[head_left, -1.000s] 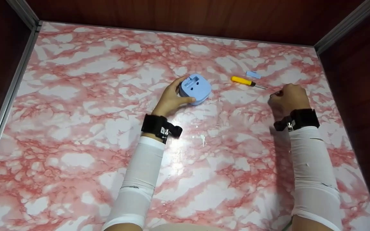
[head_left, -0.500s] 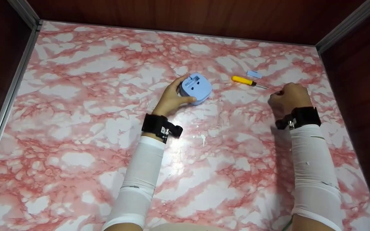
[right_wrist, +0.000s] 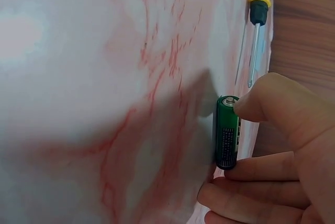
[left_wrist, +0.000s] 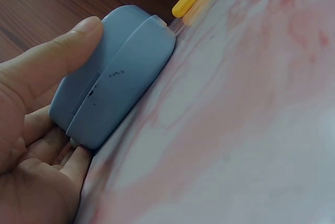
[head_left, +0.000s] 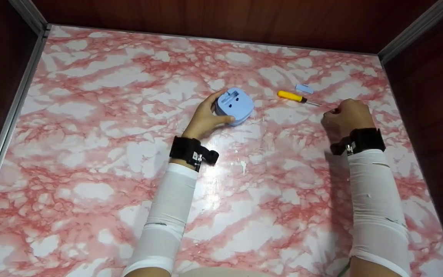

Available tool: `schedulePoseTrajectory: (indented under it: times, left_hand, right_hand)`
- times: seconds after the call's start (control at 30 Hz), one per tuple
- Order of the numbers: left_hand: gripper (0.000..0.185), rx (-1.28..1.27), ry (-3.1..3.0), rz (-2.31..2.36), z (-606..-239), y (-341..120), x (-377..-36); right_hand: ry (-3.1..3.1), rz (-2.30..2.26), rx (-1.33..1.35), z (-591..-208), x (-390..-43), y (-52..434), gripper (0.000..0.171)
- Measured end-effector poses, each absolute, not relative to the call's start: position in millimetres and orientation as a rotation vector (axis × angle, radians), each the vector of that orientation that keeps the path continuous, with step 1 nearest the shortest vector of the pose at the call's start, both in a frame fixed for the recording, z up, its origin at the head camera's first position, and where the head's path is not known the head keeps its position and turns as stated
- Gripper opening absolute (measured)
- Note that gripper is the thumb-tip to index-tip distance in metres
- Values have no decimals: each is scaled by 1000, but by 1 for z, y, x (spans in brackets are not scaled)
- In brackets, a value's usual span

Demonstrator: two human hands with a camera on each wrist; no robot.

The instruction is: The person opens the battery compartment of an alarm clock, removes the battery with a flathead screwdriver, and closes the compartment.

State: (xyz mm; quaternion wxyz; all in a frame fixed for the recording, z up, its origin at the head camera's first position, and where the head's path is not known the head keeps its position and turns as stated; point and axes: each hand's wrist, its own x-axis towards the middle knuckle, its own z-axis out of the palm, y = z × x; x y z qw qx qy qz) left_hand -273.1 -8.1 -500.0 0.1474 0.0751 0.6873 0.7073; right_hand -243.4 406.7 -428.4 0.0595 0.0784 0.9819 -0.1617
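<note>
A person leans over a pink-and-white marbled counter [head_left: 90, 115], forearms in white sleeves and black wrist straps. The left hand [head_left: 205, 118] grips a small rounded light-blue device [head_left: 234, 105] lying flat near the middle of the counter, thumb along its near edge and fingers curled round its far side; an open slot shows on its upturned face. The right hand [head_left: 345, 117] rests on the counter well to the right of the device, and in the right wrist view its thumb and fingers pinch a green cylindrical battery [right_wrist: 227, 132] that lies touching the counter. The battery's long axis runs roughly toward the far edge of the counter, and its small raised terminal points toward the tip of a yellow-handled screwdriver [head_left: 295, 97] lying just beyond the hand. The screwdriver's handle points left toward the device and its metal shaft points right. A small pale-blue flat piece [head_left: 304, 89], which may be a cover, lies just beyond the screwdriver. To do this step well, the pinch should probably sit near the battery's middle so it lifts level without rolling, while the left hand holds the device steady with the slot facing up. Which end suits the slot cannot be told from these views.
</note>
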Motion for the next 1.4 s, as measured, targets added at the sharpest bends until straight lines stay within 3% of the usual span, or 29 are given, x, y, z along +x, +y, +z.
schedulePoseTrajectory:
  times: [1.4]
  left_hand:
    - [93,225,2005,2044,-500,-6,-272]
  right_hand:
    - [3014,-483,233,-432,-246,410,35]
